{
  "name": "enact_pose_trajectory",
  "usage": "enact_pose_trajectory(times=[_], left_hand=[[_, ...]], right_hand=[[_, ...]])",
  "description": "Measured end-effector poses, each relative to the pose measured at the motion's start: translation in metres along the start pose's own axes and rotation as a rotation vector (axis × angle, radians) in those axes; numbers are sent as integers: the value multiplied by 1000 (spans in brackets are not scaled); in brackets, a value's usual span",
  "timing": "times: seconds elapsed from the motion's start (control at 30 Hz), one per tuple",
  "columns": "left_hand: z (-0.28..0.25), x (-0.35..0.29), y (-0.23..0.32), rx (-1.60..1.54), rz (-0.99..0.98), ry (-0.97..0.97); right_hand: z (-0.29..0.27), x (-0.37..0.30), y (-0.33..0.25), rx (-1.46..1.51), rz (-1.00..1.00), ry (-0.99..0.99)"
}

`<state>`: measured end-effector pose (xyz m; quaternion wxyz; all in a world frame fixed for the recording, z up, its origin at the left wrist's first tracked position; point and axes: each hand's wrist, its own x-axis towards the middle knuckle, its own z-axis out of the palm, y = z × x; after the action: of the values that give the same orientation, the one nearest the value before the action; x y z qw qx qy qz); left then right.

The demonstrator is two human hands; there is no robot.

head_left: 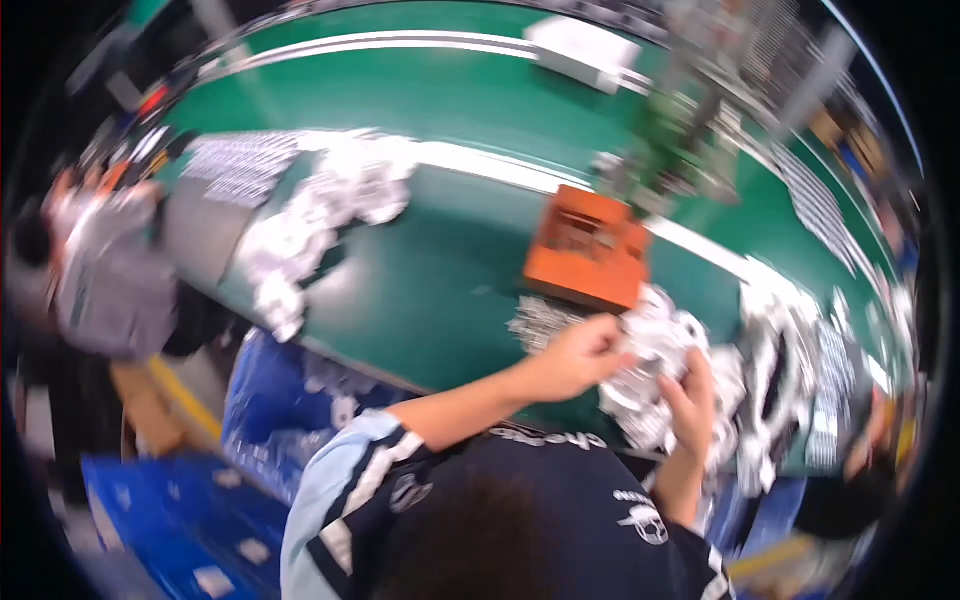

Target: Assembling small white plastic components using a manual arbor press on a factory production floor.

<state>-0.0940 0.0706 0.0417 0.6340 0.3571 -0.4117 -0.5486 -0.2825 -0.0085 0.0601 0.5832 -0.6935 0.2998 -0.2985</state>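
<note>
At the front edge of the green worktable, my left hand is closed, its thumb and fingers curled together beside a heap of shiny white, crumpled-looking pieces. Whatever may be pinched there is too blurred to name. Across the heap, my right hand has its thumb and fingers apart, close to the pieces; I cannot tell if it touches them. Just beyond my hands stands an orange block-shaped fixture with a dark recess on top. Small silvery parts lie in a pile between the fixture and my left forearm.
More white pieces run across the table at left; others lie at right. A machine on a post rises behind the fixture. A white box sits at the far side. Blue bins stand below left. Another person is at left.
</note>
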Motion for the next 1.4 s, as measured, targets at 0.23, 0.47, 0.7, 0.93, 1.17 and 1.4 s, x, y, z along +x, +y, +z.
enact_pose_trajectory(times=[0.23,0.47,0.7,0.93,1.17,1.4], left_hand=[[-25,23,56,1116,284,144],[-77,79,27,1776,622,27],[-73,87,20,1902,574,95],[-75,88,19,2083,521,73],[-100,82,7,1946,665,-7],[-103,77,2,1728,649,-44]], right_hand=[[-98,-4,-19,-566,-43,478],[-221,-19,45,-1314,481,597],[-231,-1,78,-1308,385,554],[-244,-1,89,-1181,392,568],[-250,-1,99,-1393,312,549],[-233,0,88,-1494,302,567]])
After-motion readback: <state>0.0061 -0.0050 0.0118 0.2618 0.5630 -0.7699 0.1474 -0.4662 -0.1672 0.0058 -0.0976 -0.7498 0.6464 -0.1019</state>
